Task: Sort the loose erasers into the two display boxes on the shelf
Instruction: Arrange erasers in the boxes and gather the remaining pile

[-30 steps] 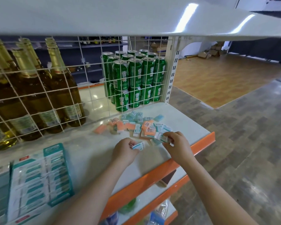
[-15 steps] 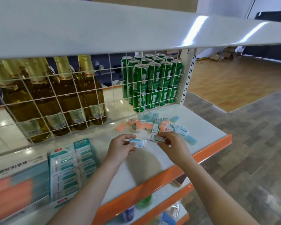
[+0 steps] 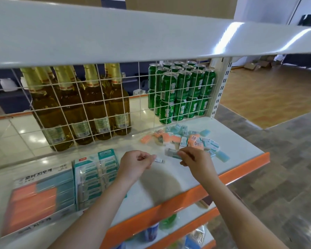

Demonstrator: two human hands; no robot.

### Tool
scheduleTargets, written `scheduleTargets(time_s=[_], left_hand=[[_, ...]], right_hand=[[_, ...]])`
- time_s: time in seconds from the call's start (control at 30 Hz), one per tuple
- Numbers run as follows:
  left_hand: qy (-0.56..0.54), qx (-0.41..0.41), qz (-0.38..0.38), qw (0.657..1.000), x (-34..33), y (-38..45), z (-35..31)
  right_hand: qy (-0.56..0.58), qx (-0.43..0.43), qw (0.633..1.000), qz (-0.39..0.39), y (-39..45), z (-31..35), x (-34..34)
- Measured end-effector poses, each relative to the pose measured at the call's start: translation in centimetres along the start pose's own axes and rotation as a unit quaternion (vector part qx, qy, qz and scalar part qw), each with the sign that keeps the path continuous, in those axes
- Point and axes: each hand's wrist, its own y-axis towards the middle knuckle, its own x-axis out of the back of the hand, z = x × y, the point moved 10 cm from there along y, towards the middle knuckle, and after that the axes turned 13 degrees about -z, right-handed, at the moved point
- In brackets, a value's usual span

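A pile of loose erasers, some orange, some light blue, some in white-and-teal sleeves, lies on the white shelf near the wire grid. My left hand pinches a small white-sleeved eraser above the shelf. My right hand grips another sleeved eraser at the near edge of the pile. Two display boxes stand at the left: a teal-and-white box filled with sleeved erasers, and beside it a box holding orange and blue erasers.
Behind the wire grid stand amber bottles and stacked green cans. A white shelf board hangs overhead. The orange shelf edge runs in front; lower shelves hold more goods. Open floor lies to the right.
The view has swung left, bringing both display boxes into sight. Both hands have lifted from the pile, each with an eraser, and the left one has drifted toward the boxes.
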Motion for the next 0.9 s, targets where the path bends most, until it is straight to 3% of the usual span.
scheduleTargets(time_s=[0.37,0.9], left_hand=[[-0.003,0.06,-0.029,0.998,1.4,-0.3,1.4],[-0.038,0.07,0.04,0.996,0.8,-1.6,1.2]], right_hand=[[0.021,-0.026,0.999,0.036,-0.7,-0.6,-1.0],[0.107,-0.091,0.99,0.023,-1.4,-0.4,-1.7]])
